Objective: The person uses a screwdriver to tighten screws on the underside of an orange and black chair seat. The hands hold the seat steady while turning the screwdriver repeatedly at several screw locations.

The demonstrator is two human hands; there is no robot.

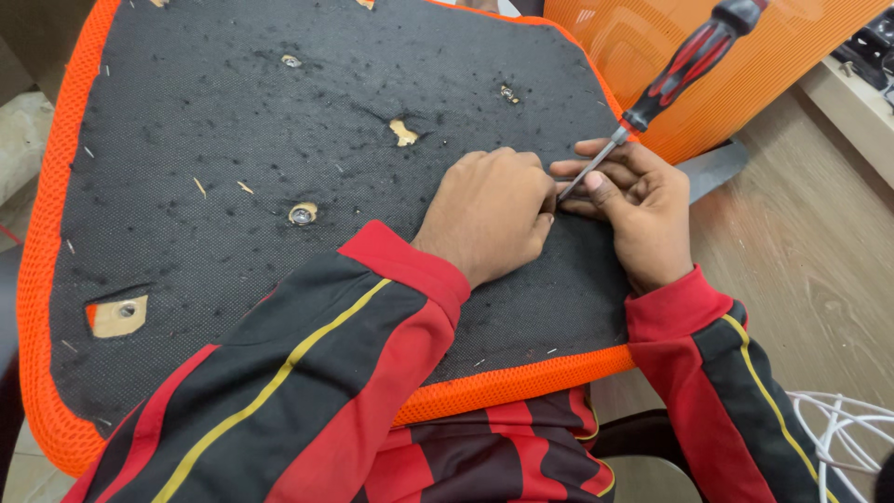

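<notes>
An upturned chair seat (233,140) lies before me, with black fabric underneath and an orange mesh rim. My left hand (489,210) rests closed on the fabric near the right edge. My right hand (633,210) sits beside it, fingers pinched around the metal shaft of a screwdriver (684,65) with a red and black handle. The handle points up and to the right; the tip goes in between the two hands and is hidden. Whether my left hand holds anything is hidden.
Metal threaded inserts (301,215) and torn holes (119,317) dot the black fabric. An orange mesh chair back (633,37) stands behind the seat. Wooden floor (810,270) lies at the right, with white cables (843,428) at the lower right.
</notes>
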